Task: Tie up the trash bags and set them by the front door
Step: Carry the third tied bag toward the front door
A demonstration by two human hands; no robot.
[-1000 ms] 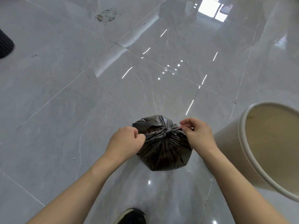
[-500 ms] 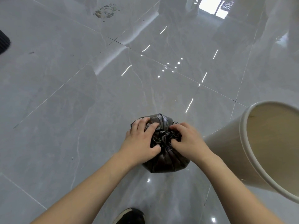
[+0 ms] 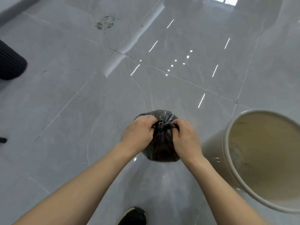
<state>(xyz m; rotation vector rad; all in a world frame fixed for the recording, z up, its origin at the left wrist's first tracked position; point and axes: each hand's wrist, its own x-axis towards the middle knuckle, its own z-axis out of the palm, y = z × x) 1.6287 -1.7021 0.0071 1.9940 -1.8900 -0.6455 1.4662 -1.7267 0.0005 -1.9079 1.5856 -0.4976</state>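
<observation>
A small black trash bag (image 3: pixel 162 148) sits on the glossy grey tiled floor in front of me, its top gathered into a knot (image 3: pixel 162 123). My left hand (image 3: pixel 138 132) grips the bag's plastic just left of the knot. My right hand (image 3: pixel 185 137) grips the plastic on the knot's right side. Both hands press close against the bag's neck, and their fingertips are tucked into the folds, so the lower sides of the bag are partly hidden.
A cream trash bin (image 3: pixel 227 143), with no liner in it, stands tilted at the right, close to my right arm. A black ribbed object (image 3: pixel 11 62) is at the left edge. A dirty patch (image 3: pixel 106 22) marks the far floor. My black shoe (image 3: pixel 133 215) shows at the bottom.
A second ago my hands were apart, pulling the bag's ends sideways. They then came together on top of the bag and now pinch the plastic on both sides of the knot.
</observation>
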